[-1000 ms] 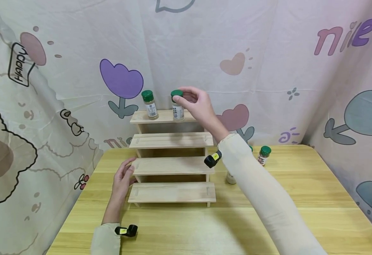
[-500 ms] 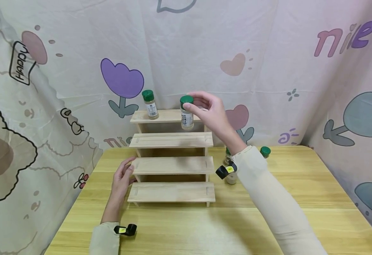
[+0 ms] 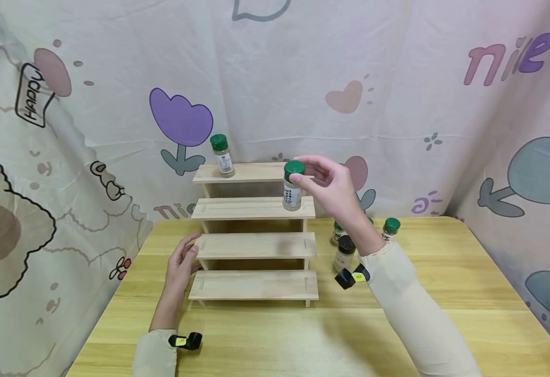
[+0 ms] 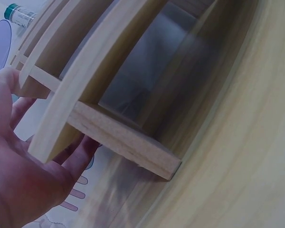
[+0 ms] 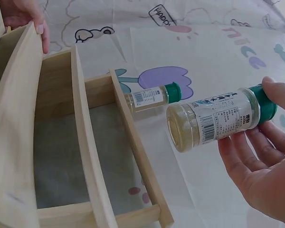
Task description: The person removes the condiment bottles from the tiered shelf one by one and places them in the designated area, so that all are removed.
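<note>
A four-step wooden display rack (image 3: pixel 251 245) stands on the table. My left hand (image 3: pixel 179 266) holds its left side, and in the left wrist view the thumb and fingers (image 4: pixel 80 159) lie around the board ends. With my right hand (image 3: pixel 335 188) I pinch a spice jar (image 3: pixel 292 195) by its green lid. That jar hangs nearly upright in front of the rack's right end, around the second step from the top. In the right wrist view its clear base (image 5: pixel 183 128) is apart from the boards. Another green-lidded spice jar (image 3: pixel 224 157) stands at the left of the top step.
Right of the rack, a black-lidded jar (image 3: pixel 344 254) and several green-lidded jars, one (image 3: pixel 391 226) farther right, stand on the wooden table (image 3: pixel 425 272). My right forearm partly covers this group. A printed cloth (image 3: pixel 275 78) hangs behind and at both sides.
My right hand has lifted the spice jar off the top step and brought it right, forward and lower. The left hand stays at the rack's side. More of the jars at right now show.
</note>
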The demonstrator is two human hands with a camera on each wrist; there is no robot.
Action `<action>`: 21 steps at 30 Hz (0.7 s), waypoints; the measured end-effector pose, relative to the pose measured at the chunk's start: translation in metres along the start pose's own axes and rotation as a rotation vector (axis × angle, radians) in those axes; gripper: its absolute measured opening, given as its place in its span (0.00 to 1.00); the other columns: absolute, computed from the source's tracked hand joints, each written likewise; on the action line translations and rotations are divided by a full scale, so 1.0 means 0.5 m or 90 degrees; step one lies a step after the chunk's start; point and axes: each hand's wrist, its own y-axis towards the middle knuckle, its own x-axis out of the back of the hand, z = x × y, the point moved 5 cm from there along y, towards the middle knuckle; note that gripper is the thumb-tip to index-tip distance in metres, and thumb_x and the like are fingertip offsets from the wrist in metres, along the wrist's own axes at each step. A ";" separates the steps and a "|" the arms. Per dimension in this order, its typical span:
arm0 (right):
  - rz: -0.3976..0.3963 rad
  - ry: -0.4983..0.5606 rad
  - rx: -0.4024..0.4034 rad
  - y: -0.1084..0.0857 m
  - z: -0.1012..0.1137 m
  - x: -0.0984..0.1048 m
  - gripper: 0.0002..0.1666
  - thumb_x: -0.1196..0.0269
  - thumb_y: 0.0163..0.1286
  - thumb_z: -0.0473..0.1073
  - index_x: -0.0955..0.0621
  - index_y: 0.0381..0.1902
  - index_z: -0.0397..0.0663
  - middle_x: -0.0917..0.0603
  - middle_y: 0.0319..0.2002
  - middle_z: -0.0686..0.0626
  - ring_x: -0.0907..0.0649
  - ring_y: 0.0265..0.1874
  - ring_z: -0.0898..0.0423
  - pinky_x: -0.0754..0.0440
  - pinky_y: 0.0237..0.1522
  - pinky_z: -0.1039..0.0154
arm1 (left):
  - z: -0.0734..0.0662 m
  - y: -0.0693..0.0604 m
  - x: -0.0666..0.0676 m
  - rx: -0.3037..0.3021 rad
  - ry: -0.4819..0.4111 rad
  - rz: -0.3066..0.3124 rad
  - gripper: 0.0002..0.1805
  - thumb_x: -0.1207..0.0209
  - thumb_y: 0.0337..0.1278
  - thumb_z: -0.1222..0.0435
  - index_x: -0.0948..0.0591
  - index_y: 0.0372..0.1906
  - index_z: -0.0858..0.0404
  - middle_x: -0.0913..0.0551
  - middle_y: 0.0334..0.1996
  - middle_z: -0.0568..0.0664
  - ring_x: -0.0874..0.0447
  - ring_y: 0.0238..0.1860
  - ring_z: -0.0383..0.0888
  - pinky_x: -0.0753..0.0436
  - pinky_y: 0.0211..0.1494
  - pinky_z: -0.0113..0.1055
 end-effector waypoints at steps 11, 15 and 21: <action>-0.001 -0.007 -0.029 -0.077 -0.016 0.027 0.22 0.29 0.68 0.35 0.18 0.58 0.39 0.14 0.52 0.44 0.17 0.56 0.47 0.19 0.60 0.57 | -0.001 -0.004 0.003 0.012 0.004 -0.009 0.25 0.52 0.82 0.54 0.30 0.75 0.56 0.20 0.56 0.41 0.20 0.54 0.40 0.15 0.50 0.35; -0.001 -0.007 -0.032 -0.104 -0.025 0.039 0.22 0.29 0.68 0.36 0.18 0.59 0.40 0.14 0.53 0.43 0.16 0.54 0.48 0.19 0.59 0.58 | -0.003 -0.003 0.003 0.004 0.008 -0.012 0.25 0.52 0.82 0.54 0.30 0.75 0.56 0.20 0.55 0.41 0.19 0.53 0.40 0.15 0.50 0.35; -0.016 -0.032 -0.042 -0.143 -0.038 0.063 0.22 0.29 0.68 0.35 0.18 0.59 0.39 0.16 0.55 0.44 0.17 0.55 0.50 0.20 0.61 0.59 | -0.004 -0.003 0.000 0.001 0.001 -0.009 0.24 0.52 0.82 0.55 0.30 0.74 0.57 0.20 0.55 0.42 0.20 0.53 0.41 0.15 0.50 0.36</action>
